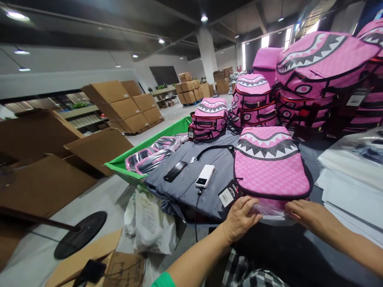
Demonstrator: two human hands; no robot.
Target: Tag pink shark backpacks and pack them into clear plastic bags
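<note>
Just then, the left hand [241, 219] and right hand [306, 213] lay on a clear plastic bag [269, 209] at the near end of a pink backpack [271, 171], which rested flat on a gray cloth [191, 195]. Whether either hand was clenched on the bag could not be told. Further left on the cloth sat a black phone [175, 171] and a white power bank [205, 176].

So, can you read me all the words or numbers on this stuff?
No text here can be read for sure.
Black hang tag on the pink shark backpack: too small and blurred to read.
White tag on the stacked backpacks: too small to read.
Screen of the white power bank: too small to read.
</note>
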